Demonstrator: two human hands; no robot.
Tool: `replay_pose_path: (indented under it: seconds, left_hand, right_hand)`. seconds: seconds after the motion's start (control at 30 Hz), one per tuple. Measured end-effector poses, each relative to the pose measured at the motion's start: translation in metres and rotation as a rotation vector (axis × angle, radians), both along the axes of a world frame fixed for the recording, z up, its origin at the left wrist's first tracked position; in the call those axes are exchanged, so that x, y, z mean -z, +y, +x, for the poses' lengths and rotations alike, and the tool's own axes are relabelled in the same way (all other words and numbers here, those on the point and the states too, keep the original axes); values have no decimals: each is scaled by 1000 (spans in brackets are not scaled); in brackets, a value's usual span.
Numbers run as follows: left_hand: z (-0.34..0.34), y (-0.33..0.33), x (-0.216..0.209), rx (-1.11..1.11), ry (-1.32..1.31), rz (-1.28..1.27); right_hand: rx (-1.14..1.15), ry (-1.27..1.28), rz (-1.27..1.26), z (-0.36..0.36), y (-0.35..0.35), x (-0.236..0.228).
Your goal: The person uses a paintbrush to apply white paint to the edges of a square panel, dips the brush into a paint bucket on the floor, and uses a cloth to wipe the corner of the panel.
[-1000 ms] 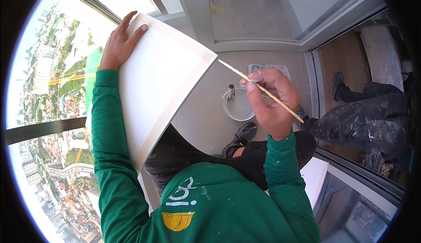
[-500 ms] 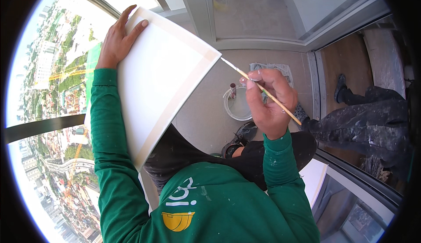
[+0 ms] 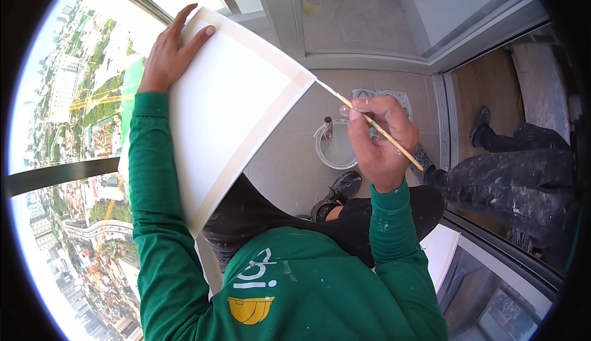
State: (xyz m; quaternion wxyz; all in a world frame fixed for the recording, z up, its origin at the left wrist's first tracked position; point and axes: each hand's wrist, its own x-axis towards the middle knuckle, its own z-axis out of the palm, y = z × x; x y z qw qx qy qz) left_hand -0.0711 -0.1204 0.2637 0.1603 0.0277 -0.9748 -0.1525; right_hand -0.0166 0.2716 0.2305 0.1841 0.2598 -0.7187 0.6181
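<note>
A large white board (image 3: pixel 228 101) with beige strips along its edges stands tilted in front of me, its lower end near my left arm. At its far upper corner, my left hand (image 3: pixel 169 60) grips the edge, thumb on the face and fingers reaching over the rim. My right hand (image 3: pixel 388 150) pinches a thin wooden paintbrush (image 3: pixel 329 89) between thumb and fingers. White covers the brush's tip, which meets the board's right corner or lies right at it; exact contact is hard to tell.
On the tiled floor stands a round clear tub (image 3: pixel 318 150) with a small brown-red item at its rim. Newspaper (image 3: pixel 400 98) lies behind my right hand. Another person's paint-spotted legs (image 3: pixel 505 171) extend at right. A second white panel (image 3: pixel 438 251) is beside my right elbow. Tall windows (image 3: pixel 68 171) line the left.
The board's upper end has shifted slightly to the right with my left hand. My right hand has barely moved, and the gap between brush tip and board corner has closed or nearly so.
</note>
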Motion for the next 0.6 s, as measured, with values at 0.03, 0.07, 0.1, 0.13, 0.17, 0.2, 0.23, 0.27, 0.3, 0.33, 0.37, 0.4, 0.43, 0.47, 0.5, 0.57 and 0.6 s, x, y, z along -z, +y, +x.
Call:
replay_pose_path:
  seconds: [0.03,0.07,0.1,0.13,0.17,0.2,0.23,0.27,0.3,0.33,0.37,0.4,0.43,0.47,0.5,0.57,0.6]
  left_hand:
    - [-2,0,0,5,4,3]
    - [-3,0,0,10,8,5]
    - [-3,1,0,8,1,16]
    - [-4,2,0,6,-5,27]
    - [-4,3,0,4,-11,38]
    - [-4,3,0,7,-9,41]
    - [-5,2,0,10,-7,43]
    - [-6,2,1,13,-5,46]
    - [-6,2,2,16,1,32]
    - [-6,2,2,18,8,18]
    - [-6,1,2,21,14,4]
    - [-6,1,3,22,13,-5]
    - [-6,1,4,24,12,-14]
    - [-6,0,4,26,11,-23]
    - [-6,0,5,23,11,-24]
    - [-6,1,6,17,10,-27]
    - [-6,1,6,18,10,-30]
  right_hand:
    - [4,-7,7,0,0,-1]
    - [5,-28,-14,0,-1,1]
    - [8,-33,-21,-1,-2,2]
    - [10,-38,-27,-1,-2,3]
    - [14,-26,-18,-2,-2,3]
    - [18,-19,-12,-2,-2,3]
    - [21,-12,-6,-3,-3,3]
    - [24,-9,-3,-3,-3,3]
    - [25,-11,9,-3,-3,2]
    - [24,-13,21,-3,-3,1]
    - [21,-19,42,-2,-3,-4]
    - [15,-30,57,-2,-2,-5]
    - [9,-41,72,-1,-2,-7]
    - [1,-56,81,1,-2,-8]
    - [-8,-52,79,2,-3,-7]
    - [-26,-27,65,3,-3,-1]
    - [-25,-26,49,3,-4,1]
